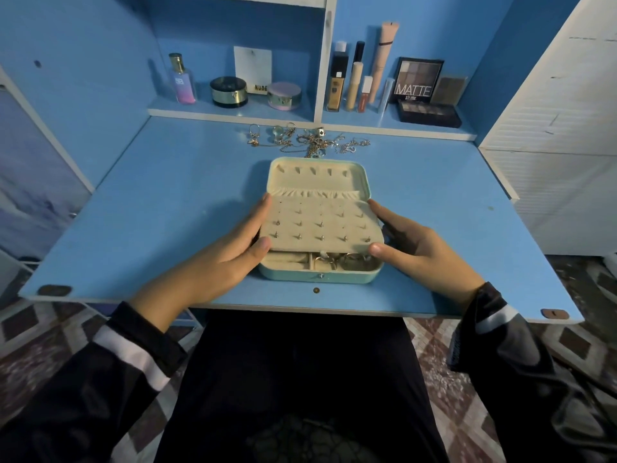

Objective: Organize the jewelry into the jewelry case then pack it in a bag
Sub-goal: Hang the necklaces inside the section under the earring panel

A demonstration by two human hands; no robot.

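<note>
Nearest the camera, two dark sleeves with pale bands reach over the near edge of the blue desk [167, 212]. The teal jewelry case [320, 277] lies open just inside the middle of that edge. Both hands are on its padded earring panel [320, 222]. The left grip [230, 242] holds the panel's left side, thumb on the near-left corner and fingers along the edge. The right grip [417, 245] holds the right side the same way, thumb at the near-right corner. The panel carries rows of small studs and lies nearly flat over the lower tray. In the strip of tray left showing at the near side, a few rings [337, 260] sit in a compartment. Beyond the panel, the lid [317, 175] lies back with its row of hooks bare. Past the case, along the far edge of the desk, a tangle of loose chains and rings [310, 142] is not yet in it. The sorting step looks only part done, with the earring panel being handled. Next, the panel likely needs to be settled or lifted clear. One hand then has to let go and reach past the lid for the chains, which will snag unless picked apart one at a time. On the shelf [233, 110] behind stand a perfume bottle [182, 80] and an eyeshadow palette [417, 80]. No bag is in view.
</note>
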